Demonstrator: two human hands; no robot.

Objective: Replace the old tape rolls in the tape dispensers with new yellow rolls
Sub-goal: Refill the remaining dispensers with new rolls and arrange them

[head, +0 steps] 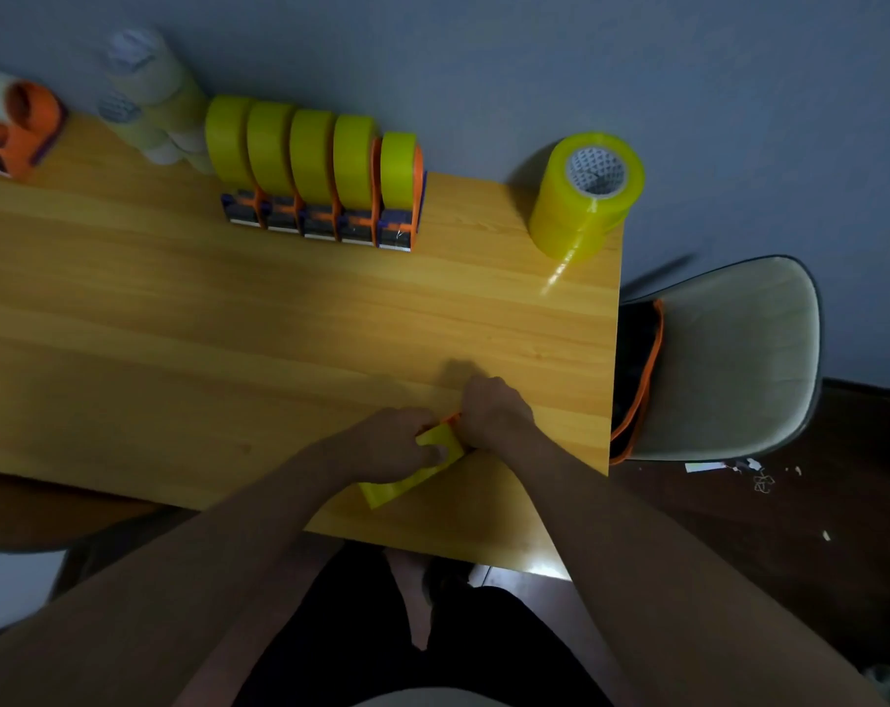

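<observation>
1. I stand at a wooden table point(177, 324) pushed against a blue-grey wall point(483, 53), under dim light.
2. My left hand point(397, 443) curls round a yellow tape roll point(407, 474) near the table's front edge, with the thumb pressed on its flat yellow face.
3. My right hand point(493, 413) is clenched just beside the left, fingers curled down at the far end of the same roll, where a sliver of orange dispenser point(452, 416) shows between my hands. I cannot tell exactly what those fingers pinch.
4. The roll lies tilted on the table, its near end pointing toward me.
5. Along the back edge, five loaded dispensers point(320, 170) stand side by side, touching, each carrying a yellow roll in an orange and purple frame.
6. To their left sits a pile of pale, clear tape rolls point(152, 104), stacked against the wall.
7. At the far left corner, another orange dispenser point(17, 127) holds a whitish roll.
8. On the right rear of the table, a stack of new yellow rolls point(585, 193) stands upright, well apart from my hands.
9. Beside the table's right edge is a pale chair point(728, 359), with an orange strap point(641, 385) draped over its seat.
</observation>
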